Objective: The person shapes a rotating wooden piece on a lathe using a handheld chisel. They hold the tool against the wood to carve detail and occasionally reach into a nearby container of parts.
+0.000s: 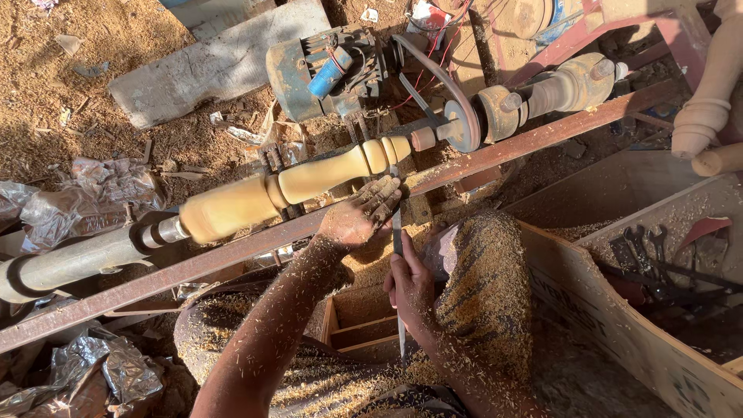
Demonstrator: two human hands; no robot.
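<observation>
Sawdust coats both forearms and both hands. The left hand (357, 217) lies palm down with its fingers curled over the upper part of a long flat chisel (398, 255), pressing the blade onto the rusty steel rail (232, 251) that runs slantwise under it. The right hand (410, 288), nearer the body, is closed around the lower part of the same chisel, whose handle end sticks out below the fist. The chisel's tip reaches just past the left fingers and meets the pale turned wooden spindle (286, 190) near its narrow beaded end.

That spindle lies just beyond the left hand, mounted lengthwise in a lathe. To the right of the hands its thin end joins a pulley wheel (463, 124) carrying a dark drive belt (433, 73), which leads up to a blue electric motor (325, 73) farther off. Left of the hands, the thick end of the spindle meets a grey metal tailstock tube (70, 263).

Well to the right of the right hand stands a wooden box (619, 325) holding spanners (646, 244) and shavings. Beyond it, at the far right, lean finished turned legs (712, 101). Crumpled silver foil (93, 197) lies on the sawdust floor far left of the hands.
</observation>
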